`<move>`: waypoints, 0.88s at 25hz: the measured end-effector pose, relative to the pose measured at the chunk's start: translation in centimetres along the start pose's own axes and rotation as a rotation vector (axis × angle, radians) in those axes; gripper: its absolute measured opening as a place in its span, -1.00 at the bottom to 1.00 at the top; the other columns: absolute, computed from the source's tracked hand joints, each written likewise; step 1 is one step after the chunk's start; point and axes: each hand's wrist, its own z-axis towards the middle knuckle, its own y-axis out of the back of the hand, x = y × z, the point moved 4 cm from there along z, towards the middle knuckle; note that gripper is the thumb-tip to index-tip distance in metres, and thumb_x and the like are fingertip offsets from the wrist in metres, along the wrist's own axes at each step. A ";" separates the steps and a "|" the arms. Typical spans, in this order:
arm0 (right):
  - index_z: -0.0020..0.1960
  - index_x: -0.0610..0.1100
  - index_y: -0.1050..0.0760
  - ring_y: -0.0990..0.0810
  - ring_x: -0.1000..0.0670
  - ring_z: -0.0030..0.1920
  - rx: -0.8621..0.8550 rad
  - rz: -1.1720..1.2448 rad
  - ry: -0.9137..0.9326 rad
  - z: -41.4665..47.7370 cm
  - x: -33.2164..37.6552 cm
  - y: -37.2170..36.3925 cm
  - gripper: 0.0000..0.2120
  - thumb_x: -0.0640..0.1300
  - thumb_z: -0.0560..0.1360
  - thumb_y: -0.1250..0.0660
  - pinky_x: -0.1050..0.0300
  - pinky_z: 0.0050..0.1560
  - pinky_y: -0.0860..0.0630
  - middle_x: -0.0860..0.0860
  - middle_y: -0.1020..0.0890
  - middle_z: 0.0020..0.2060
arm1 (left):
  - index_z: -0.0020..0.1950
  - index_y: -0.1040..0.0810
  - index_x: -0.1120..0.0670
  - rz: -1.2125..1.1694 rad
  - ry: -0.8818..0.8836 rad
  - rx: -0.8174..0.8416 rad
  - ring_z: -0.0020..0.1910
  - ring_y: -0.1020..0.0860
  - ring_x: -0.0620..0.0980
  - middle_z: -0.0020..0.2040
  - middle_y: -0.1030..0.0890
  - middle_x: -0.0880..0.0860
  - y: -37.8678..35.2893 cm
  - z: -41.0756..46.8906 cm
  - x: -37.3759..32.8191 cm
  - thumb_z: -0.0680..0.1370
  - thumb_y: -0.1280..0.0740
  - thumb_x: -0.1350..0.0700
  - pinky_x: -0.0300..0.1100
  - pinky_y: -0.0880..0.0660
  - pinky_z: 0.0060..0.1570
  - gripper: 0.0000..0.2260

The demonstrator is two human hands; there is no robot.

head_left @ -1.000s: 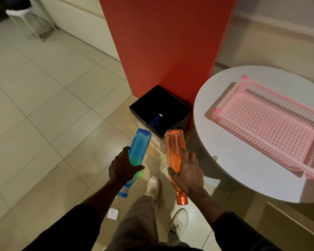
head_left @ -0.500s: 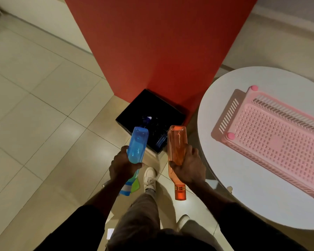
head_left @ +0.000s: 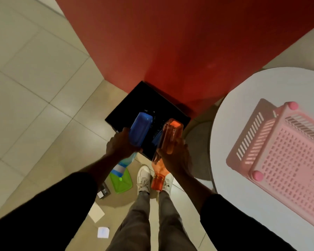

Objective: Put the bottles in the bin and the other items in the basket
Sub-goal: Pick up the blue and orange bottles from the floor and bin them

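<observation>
My left hand [head_left: 120, 145] grips a blue bottle [head_left: 140, 129] around its middle, base end pointing away over the black bin [head_left: 141, 98]. My right hand [head_left: 174, 155] holds an orange bottle [head_left: 170, 136] the same way, its cap end hanging down near my shoes. Both bottle bases hover above the bin's open top. Another blue bottle [head_left: 157, 138] lies inside the bin. The pink basket [head_left: 286, 154] sits on the round white table [head_left: 243, 98] at the right.
A red wall [head_left: 170, 42] rises right behind the bin. On the tiled floor by my feet lie a green flat item [head_left: 121, 183], a small dark box [head_left: 104, 191] and two white cards [head_left: 96, 212]. My shoes [head_left: 143, 176] stand just before the bin.
I have stepped closer to the bin. Both hands carried the bottles forward, so their bases now hang over the bin's opening. The view tilted further down, showing items on the floor.
</observation>
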 end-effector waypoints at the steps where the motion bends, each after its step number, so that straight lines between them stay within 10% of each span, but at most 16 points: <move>1: 0.53 -0.04 -0.23 -0.58 -0.05 0.08 -0.020 0.028 0.005 0.5 0.5 0.0 -0.11 0.35 0.38 -0.47 0.05 -0.02 -0.52 -0.01 -0.56 0.15 | 0.43 -0.40 -0.03 0.025 -0.019 0.003 0.03 -0.66 0.16 0.15 -0.68 0.10 0.5 0.8 -0.8 0.23 -0.64 -0.31 0.05 -0.65 -0.04 -0.12; 22: 0.51 -0.21 -0.22 -0.60 -0.33 0.19 0.110 0.006 -0.121 17.1 0.1 -12.3 -0.17 0.23 0.48 -0.46 -0.08 0.04 -0.56 -0.27 -0.49 0.31 | 0.41 -0.35 0.12 0.168 -0.107 0.065 0.13 -0.60 0.21 0.17 -0.61 0.15 -3.5 19.3 -2.5 0.21 -0.68 -0.29 0.07 -0.59 0.05 -0.04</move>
